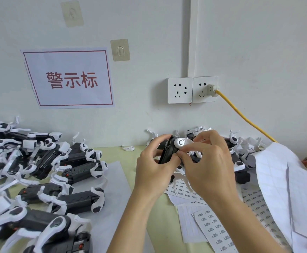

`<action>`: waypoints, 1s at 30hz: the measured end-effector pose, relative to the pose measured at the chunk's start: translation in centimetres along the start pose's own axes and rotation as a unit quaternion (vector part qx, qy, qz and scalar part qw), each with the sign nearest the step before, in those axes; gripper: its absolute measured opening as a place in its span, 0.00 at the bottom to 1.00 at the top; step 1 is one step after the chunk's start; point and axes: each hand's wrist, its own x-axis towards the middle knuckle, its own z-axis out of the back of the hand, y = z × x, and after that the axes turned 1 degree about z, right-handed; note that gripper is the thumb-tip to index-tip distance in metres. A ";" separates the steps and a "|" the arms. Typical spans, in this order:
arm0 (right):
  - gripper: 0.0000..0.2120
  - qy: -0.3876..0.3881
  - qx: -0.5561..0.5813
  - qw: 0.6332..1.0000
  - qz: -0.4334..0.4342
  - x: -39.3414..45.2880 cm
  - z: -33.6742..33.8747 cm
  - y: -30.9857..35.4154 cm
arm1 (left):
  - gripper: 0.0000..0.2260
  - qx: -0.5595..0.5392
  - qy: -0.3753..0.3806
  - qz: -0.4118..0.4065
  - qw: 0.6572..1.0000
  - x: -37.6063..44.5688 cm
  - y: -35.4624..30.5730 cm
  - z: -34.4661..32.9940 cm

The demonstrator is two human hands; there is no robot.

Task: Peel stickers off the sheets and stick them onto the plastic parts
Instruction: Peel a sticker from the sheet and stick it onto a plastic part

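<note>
Both hands hold one black and white plastic part (169,149) raised above the table in the middle of the view. My left hand (153,168) grips its black body from the left. My right hand (206,166) curls over the part's right side, its fingertips pressed against the black body near the white round joint. Whether a sticker sits under those fingertips is hidden. Sticker sheets (214,229) with rows of small printed labels lie on the table below my right forearm.
Many more black and white parts (45,170) are piled on the left, and another heap (240,157) lies behind my hands. Peeled white backing sheets (295,194) are draped at the right. A yellow cable (244,117) runs from the wall socket.
</note>
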 end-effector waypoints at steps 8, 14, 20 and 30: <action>0.01 -0.003 -0.004 1.000 -0.016 0.1 0.5 -0.1 | 0.18 -0.011 -0.007 0.020 1.000 0.0 0.0 -0.1; 0.10 0.021 0.105 0.992 -0.063 0.6 0.8 -0.2 | 0.17 -0.038 -0.044 0.045 0.997 0.0 0.0 0.2; 0.18 0.142 0.253 0.945 -0.152 0.3 0.4 0.1 | 0.19 -0.099 -0.019 0.085 0.991 0.2 -0.1 0.4; 0.13 0.183 0.300 0.920 -0.171 0.0 -0.1 0.4 | 0.11 -0.090 -0.012 0.100 0.991 0.0 -0.5 0.4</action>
